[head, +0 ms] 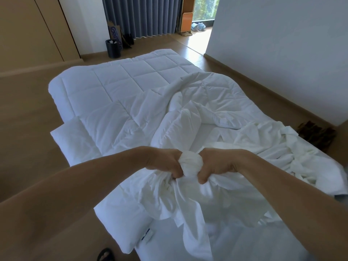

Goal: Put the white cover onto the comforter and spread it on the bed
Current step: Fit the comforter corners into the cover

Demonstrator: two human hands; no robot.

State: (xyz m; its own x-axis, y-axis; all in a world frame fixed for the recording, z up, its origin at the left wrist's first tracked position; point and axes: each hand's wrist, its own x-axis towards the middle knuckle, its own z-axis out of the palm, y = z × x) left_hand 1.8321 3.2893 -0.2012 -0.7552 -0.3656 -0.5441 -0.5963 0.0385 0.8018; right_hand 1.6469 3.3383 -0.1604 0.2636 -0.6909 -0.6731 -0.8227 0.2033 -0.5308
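A white quilted comforter (120, 85) lies over the low bed, flat at the far end and rumpled toward me. The thin white cover (203, 202) is bunched in front of me and trails off to the right (278, 147). My left hand (165, 162) and my right hand (218, 164) are side by side above the bed's near part. Both grip the cover's gathered cloth, and a rounded white wad (190, 164) bulges up between them. Whether that wad is a comforter corner inside the cover cannot be told.
A white pillow (75, 140) lies under the comforter at the bed's left edge. Wooden floor surrounds the bed. A dark bin (113, 48) and paper bag stand by the blue curtain (139, 16). A dark object (318, 133) sits on the floor at right, a black slipper (105, 254) near me.
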